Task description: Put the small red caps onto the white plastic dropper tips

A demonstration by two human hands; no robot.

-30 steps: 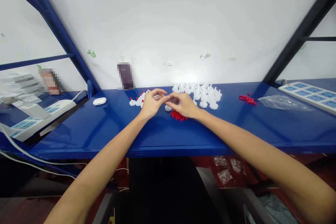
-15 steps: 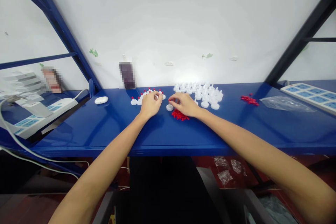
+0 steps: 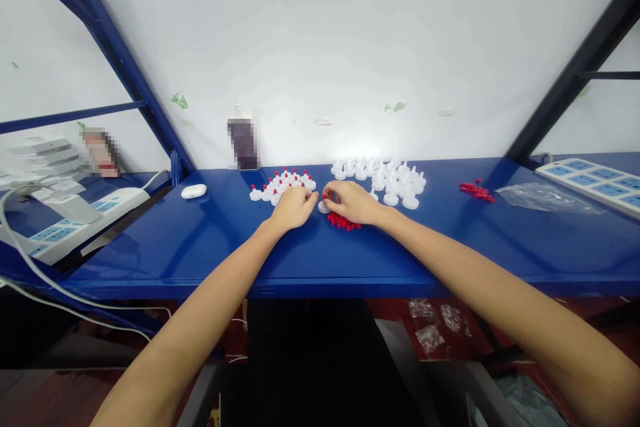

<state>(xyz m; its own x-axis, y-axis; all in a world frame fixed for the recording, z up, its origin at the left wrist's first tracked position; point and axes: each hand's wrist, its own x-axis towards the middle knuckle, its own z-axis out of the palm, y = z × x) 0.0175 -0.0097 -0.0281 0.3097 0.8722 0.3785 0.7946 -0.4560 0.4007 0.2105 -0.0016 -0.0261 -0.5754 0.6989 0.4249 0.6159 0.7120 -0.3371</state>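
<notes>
My right hand pinches a small red cap on top of a white round-based piece. Just left of that piece is my left hand, its fingers drawn together near the base; whether anything is between them is hidden. Several white pieces with red tips stand behind my left hand. Behind my right hand stands a group of white pieces without red tips. A pile of small red caps lies under my right hand.
On the blue table, more red caps and a clear plastic bag lie to the right. A white case lies to the left. Power strips sit at both sides. A dark phone-like object leans on the wall.
My left hand has moved right and slightly down, from the red-tipped pieces to beside the white piece. More red-tipped pieces show behind it. My right hand has barely shifted.
</notes>
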